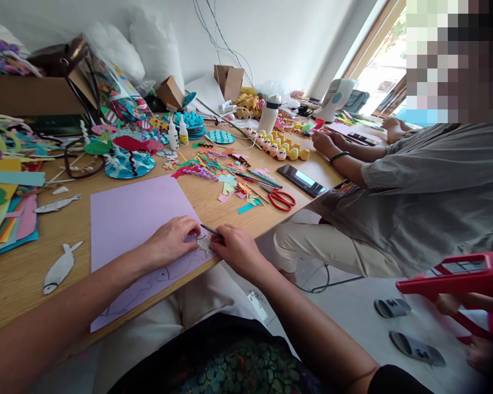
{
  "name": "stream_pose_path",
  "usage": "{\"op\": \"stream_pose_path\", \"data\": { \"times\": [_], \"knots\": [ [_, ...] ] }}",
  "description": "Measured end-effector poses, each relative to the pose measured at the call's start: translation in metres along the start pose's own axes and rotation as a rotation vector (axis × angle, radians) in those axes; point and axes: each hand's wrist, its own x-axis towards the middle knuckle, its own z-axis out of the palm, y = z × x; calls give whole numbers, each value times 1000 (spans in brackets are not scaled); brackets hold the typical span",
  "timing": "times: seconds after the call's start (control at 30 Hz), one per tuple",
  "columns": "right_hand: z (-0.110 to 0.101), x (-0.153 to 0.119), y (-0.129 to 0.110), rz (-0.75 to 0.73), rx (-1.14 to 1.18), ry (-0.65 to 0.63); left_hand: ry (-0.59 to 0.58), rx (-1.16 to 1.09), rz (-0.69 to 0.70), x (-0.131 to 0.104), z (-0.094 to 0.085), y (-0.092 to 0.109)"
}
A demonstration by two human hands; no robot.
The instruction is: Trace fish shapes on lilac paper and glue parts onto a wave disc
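A sheet of purple paper (127, 219) lies at the table's front edge, with fish outlines drawn in dark lines on its lower part. On its right corner rests a small pale fish cutout (204, 244) with drawn markings. My left hand (173, 238) bends over the sheet, thumb and fingertips pressing the cutout's left side. From the right, my right hand (237, 247) grips a dark pencil (212, 231), its fingers close against the cutout's right side. Two more grey-white fish cutouts, one larger (61, 268) and one slimmer (57, 204), lie left of the sheet.
Red-handled scissors (282, 200), paper scraps (230, 186) and a phone (302, 180) lie to the right. Glue bottles (173, 134) and blue painted plates (130, 164) stand behind. Coloured paper (22, 219) is stacked left. A person (443, 186) sits at right, near a red chair (468, 279).
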Motion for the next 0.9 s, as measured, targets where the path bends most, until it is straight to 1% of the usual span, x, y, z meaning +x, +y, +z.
{"op": "stream_pose_path", "data": {
  "times": [0.4, 0.57, 0.7, 0.9],
  "knots": [
    [7, -1, 1, 19, 5, 31, -7, -2, -4, 1, 1, 1],
    [8, -2, -1, 33, 6, 65, 18, 2, 35, -1, 4, 1],
    [7, -3, -3, 49, -22, 44, 8, 16, 60, -1, 3, 0],
    [7, -3, -4, 60, -17, 51, -2, 21, 44, 3, 2, 0]
  ]
}}
